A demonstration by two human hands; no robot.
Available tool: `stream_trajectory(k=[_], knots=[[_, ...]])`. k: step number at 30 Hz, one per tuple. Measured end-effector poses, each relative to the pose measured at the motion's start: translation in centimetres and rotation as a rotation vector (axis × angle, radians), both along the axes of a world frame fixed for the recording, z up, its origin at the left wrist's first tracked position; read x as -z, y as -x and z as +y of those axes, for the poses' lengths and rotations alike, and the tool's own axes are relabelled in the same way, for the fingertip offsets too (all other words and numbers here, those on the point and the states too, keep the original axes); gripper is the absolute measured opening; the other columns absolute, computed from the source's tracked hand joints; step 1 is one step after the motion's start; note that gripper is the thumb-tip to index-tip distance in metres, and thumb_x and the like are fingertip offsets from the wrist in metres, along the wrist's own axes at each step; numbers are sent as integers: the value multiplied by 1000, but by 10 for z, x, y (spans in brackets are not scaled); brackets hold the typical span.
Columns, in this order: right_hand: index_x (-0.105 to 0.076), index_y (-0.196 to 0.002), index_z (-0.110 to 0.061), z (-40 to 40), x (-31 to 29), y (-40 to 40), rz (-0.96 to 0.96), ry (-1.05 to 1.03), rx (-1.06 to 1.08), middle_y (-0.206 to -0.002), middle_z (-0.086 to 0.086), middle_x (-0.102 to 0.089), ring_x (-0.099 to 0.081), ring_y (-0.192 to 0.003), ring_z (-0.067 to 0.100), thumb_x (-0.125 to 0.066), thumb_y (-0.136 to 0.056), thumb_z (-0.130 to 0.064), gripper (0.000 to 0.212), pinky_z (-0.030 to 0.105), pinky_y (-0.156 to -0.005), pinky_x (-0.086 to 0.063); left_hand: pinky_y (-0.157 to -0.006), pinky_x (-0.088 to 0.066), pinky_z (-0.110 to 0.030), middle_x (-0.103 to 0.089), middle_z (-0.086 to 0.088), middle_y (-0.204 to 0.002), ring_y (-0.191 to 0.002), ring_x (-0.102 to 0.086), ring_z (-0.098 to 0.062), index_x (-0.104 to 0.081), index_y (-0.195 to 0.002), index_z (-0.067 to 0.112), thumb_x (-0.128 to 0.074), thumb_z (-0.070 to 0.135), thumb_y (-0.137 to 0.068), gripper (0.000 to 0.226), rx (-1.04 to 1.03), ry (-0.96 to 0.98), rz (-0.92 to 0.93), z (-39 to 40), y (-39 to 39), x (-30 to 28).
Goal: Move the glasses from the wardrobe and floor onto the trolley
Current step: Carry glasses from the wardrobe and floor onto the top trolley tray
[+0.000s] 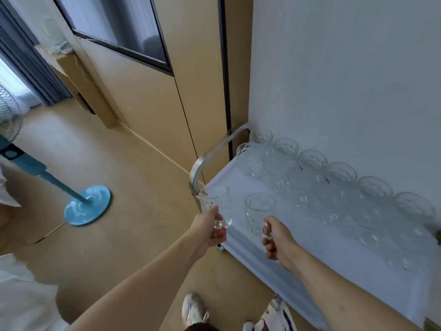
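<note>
Two glasses are in hand at the near-left corner of the trolley (238,185), neither clearly set down yet. Left hand (210,229) has its fingers wrapped round the base of the left glass (214,201), which is tilted and sits right at the trolley's corner, partly over the edge at about 9 o'clock from the other one. Right hand (279,240) grips the right glass (259,211) low down, fingers curled round it; that glass is upright over the white cloth (358,271). Can't tell whether either base touches the cloth.

Progress, my read: well along. A double row of glasses (334,187) already stands along the wall side of the trolley, running from 12 toward 3 o'clock. The near half of the cloth is bare, so there's space for these two. How many are left in the wardrobe or on the floor isn't visible here; no glasses on the floor in view.

Surroundings, left to right: blue fan (78,201) standing on the floor at 9 o'clock, well apart; wardrobe (143,91) at 11 to 12 o'clock, doors shut; trolley handle (214,154) just beside the left glass.

Obstacles: the handle's upright is very near the left glass, knock risk. Glass over the edge could drop if let go now.
</note>
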State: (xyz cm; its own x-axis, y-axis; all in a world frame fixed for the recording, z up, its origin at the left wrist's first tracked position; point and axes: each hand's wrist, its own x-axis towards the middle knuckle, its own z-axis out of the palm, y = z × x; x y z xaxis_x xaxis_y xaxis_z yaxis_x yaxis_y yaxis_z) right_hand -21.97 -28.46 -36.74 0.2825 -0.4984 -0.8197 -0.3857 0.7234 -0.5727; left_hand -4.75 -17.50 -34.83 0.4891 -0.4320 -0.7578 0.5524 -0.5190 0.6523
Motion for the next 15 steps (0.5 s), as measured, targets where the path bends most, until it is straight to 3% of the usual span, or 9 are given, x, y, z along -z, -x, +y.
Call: stream_trajectory(k=[5,11,15], knots=[[-41,-62,-23,-8,19,-18,-7,23,67,-61,1,-42,-28,-48,14,-49,-91,-38,34,25,-47,-27,-60,-57,-31,-52,-12,-79,-60,-50,-20,-58,-98,6,-54,41,-103,36,47,9,85,-25,-27,23],[-52,-68,-16,-11,32,-45,-18,20,184,-69,8,-59,-46,-51,16,-55,-100,-41,41,27,-46,-36,-80,-59,-36,-53,-15,-88,-75,-56,-23,-58,-91,6,-53,38,-104,35,135,56,151,-54,-60,39],[-57,-85,-12,-15,38,-62,12,83,253,-78,14,-61,-51,-53,18,-51,-105,-35,31,28,-48,-37,-81,-58,-37,-55,-14,-86,-74,-59,-24,-59,-93,4,-51,36,-105,36,207,40,137,-76,-80,54]])
